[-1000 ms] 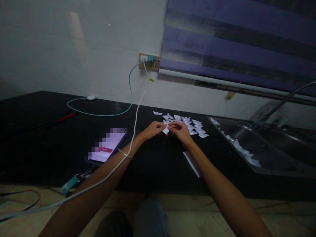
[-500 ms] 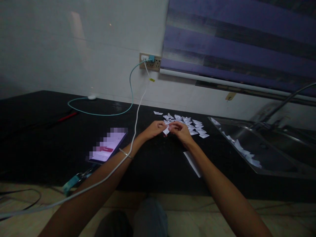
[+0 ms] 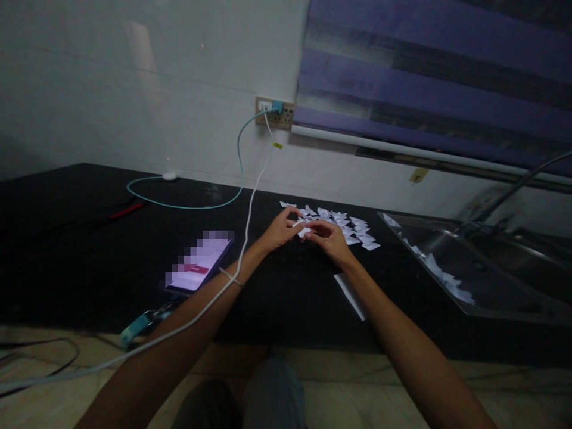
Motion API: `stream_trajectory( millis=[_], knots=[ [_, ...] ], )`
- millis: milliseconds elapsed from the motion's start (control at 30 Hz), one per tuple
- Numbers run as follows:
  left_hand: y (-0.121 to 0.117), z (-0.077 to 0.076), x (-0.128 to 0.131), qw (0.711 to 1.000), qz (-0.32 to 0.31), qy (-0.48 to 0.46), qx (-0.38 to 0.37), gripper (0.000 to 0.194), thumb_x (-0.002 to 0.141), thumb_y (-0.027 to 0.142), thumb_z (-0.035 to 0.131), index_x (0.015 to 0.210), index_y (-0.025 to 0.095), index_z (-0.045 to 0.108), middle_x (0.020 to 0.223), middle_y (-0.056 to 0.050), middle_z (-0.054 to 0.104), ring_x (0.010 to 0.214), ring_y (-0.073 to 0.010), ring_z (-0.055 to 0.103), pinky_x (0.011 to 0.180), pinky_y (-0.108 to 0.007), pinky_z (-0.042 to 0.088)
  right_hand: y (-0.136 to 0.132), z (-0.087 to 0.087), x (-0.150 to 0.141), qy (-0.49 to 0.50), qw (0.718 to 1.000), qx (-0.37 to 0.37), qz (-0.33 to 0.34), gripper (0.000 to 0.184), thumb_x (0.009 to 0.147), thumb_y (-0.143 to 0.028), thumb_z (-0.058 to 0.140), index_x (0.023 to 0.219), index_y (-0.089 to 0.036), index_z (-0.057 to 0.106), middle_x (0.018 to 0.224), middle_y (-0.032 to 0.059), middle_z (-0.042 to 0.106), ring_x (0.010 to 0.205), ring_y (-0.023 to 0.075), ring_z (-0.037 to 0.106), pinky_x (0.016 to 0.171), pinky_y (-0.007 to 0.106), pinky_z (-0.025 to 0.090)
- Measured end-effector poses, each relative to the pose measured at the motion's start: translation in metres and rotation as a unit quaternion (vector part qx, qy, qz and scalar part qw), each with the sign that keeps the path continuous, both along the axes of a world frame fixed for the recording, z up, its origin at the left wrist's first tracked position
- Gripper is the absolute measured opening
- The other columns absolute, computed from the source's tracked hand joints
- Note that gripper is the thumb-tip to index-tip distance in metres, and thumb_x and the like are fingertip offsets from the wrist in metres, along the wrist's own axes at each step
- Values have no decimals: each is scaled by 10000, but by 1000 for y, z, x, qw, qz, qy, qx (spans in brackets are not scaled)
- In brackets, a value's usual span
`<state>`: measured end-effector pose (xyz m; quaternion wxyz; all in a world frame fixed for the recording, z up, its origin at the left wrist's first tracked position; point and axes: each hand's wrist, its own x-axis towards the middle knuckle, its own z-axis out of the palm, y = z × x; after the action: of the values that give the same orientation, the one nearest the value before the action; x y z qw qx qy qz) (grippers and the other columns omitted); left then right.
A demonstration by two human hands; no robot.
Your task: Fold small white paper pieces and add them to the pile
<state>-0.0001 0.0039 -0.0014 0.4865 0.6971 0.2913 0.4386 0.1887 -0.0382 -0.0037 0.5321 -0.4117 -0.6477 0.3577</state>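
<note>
Between my two hands is a small piece of folded white paper, held above the black counter. My left hand grips its left side, with the thumb low and the fingers raised behind. On the other side, my right hand pinches the paper between thumb and fingers. Just behind the hands lie several small folded paper boats in a cluster, partly hidden by my right hand. A white paper stack or sheet lies beside my right forearm.
A phone with a lit screen and a teal strap lies left of my left forearm. A white cable runs from the wall socket across that forearm. More folded papers line the sink rim at right.
The fingers of my left hand have lifted and spread a little, and the folded paper has turned from a diamond shape to a flatter one. My right hand keeps its pinch.
</note>
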Motion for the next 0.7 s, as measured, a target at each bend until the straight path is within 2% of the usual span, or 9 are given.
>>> stream_trajectory(
  millis=[133,267,400,533,700],
  knots=[
    [-3,5,-4,996,-72,-36,-23,381,759,396,783,1027,183,616,794,-18,690,612,-110,595,524,-220,396,0,2,1,25,999,2,-32,329,694,-423,874,934,-219,777,930,46,775,866,215,714,910,407,554],
    [-1,4,-8,992,-103,-57,-34,429,713,367,800,1061,157,662,863,-58,717,692,-140,641,555,-237,434,0,2,1,52,998,-7,-34,320,694,-419,877,925,-218,785,942,45,773,851,203,710,879,389,561],
    [0,3,-8,994,-92,-56,-34,412,723,364,809,1061,167,680,880,-64,726,735,-152,667,560,-237,446,0,1,0,51,998,-9,-38,315,703,-430,869,926,-223,786,948,46,776,846,201,707,842,377,566],
    [0,4,-7,996,-72,-42,-4,356,808,444,764,1012,157,708,890,-80,734,725,-143,656,543,-236,450,-2,3,0,48,998,-8,-39,284,736,-445,848,912,-229,791,914,41,775,829,198,704,808,364,560],
    [6,1,-6,999,-34,-14,35,351,822,492,749,845,141,734,731,-36,682,555,-85,536,498,-226,398,-2,4,-1,33,999,4,-42,275,721,-445,861,864,-220,792,887,41,765,792,190,684,752,337,544]
  ],
)
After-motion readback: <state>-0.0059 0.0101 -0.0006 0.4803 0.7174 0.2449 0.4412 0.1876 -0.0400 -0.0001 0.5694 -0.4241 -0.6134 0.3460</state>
